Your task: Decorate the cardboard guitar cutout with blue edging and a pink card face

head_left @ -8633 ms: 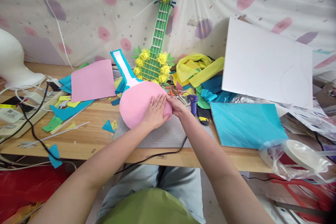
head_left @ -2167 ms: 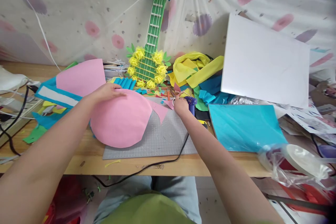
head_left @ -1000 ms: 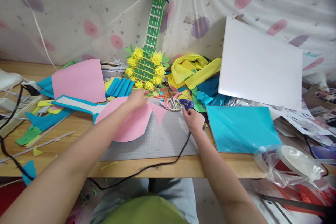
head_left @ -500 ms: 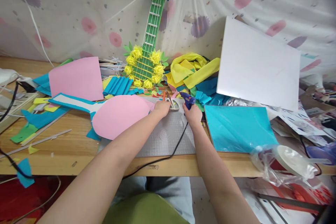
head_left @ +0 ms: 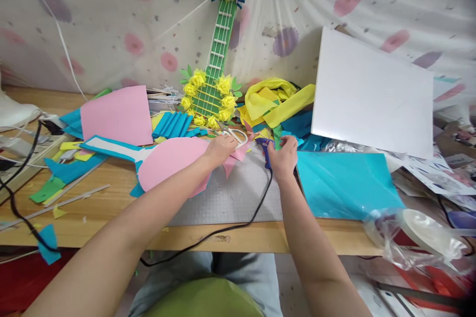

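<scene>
My left hand (head_left: 222, 148) is closed around the white-handled scissors (head_left: 238, 137), over the right end of a pink oval piece (head_left: 173, 161). Pink paper scraps (head_left: 233, 158) lie just right of that hand on the grey cutting mat (head_left: 238, 195). A blue glue gun (head_left: 265, 151) with a black cord rests on the mat's right part. Beside it is my right hand (head_left: 283, 156), fingers apart, its thumb side next to the glue gun. The pink oval joins a blue-edged white neck (head_left: 115, 147).
A green paper guitar with yellow flowers (head_left: 208, 94) leans at the back. Yellow paper (head_left: 275, 99), a white board (head_left: 372, 94) and a turquoise sheet (head_left: 345, 183) are to the right. Tape rolls (head_left: 420, 233) sit at the front right edge; a power strip (head_left: 29, 163) is at left.
My left hand has moved left with the scissors, now lifted and turned, uncovering pink scraps. My right hand has loosened from the glue gun and shifted right. The view has shifted slightly.
</scene>
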Demonstrator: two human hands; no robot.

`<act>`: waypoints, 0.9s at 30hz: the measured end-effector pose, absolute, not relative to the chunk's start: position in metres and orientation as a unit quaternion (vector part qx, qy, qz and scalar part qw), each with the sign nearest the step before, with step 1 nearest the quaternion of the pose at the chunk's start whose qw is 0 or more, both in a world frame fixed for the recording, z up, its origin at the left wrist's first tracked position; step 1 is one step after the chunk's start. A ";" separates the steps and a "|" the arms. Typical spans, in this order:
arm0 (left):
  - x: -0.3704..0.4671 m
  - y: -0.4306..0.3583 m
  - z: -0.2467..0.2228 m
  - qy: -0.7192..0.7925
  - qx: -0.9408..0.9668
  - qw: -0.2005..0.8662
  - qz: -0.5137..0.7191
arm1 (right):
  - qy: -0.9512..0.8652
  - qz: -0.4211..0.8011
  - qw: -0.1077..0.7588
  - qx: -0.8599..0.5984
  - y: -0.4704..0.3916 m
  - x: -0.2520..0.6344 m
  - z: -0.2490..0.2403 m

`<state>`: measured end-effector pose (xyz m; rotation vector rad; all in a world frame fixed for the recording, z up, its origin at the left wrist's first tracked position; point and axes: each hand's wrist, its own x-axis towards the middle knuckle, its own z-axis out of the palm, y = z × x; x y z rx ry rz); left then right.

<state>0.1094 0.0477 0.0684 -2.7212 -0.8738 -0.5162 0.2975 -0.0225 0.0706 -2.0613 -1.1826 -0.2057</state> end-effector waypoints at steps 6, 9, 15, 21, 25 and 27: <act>0.118 0.036 0.069 -0.286 -0.940 0.125 -0.138 | -0.699 -0.019 0.282 -0.656 -0.008 0.251 0.094; 0.116 0.027 0.066 -0.268 -0.948 0.113 -0.127 | -0.689 0.062 0.183 -0.698 0.009 0.244 0.095; 0.110 0.027 0.063 -0.243 -0.959 0.102 -0.107 | -0.668 0.202 0.066 -0.714 0.027 0.247 0.086; 0.081 0.037 0.075 -0.260 -0.953 0.069 -0.140 | -0.582 0.246 0.277 -0.724 0.022 0.257 0.072; 0.049 0.040 0.075 -0.316 -0.931 0.014 -0.180 | -0.557 0.217 0.309 -0.740 0.014 0.253 0.076; 0.031 0.047 0.074 -0.403 -0.887 -0.007 -0.226 | -0.559 0.209 0.312 -0.739 0.008 0.249 0.075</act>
